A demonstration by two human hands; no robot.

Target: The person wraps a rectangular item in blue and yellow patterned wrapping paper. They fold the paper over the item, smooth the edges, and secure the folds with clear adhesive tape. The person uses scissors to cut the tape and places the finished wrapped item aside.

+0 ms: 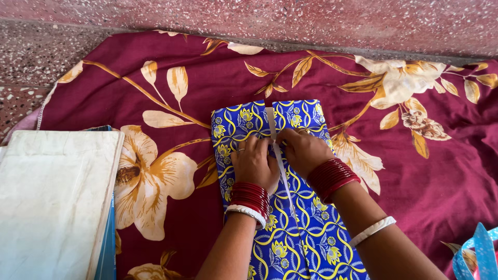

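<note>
A folded piece of blue cloth with a yellow and white flower print (298, 218) lies on a maroon floral sheet (207, 78). Its two side flaps meet along a pale centre line. My left hand (254, 163) presses flat on the left flap near that line. My right hand (302, 150) rests on the right flap, fingers bent down onto the seam. Both wrists carry stacks of red bangles and one white bangle. The two hands almost touch at the middle of the cloth.
A stack of pale, flat cloth-covered boards or books (52, 202) with a blue edge lies at the left. A light blue strap (480, 254) shows at the bottom right corner. Speckled stone floor (321, 21) runs beyond the sheet.
</note>
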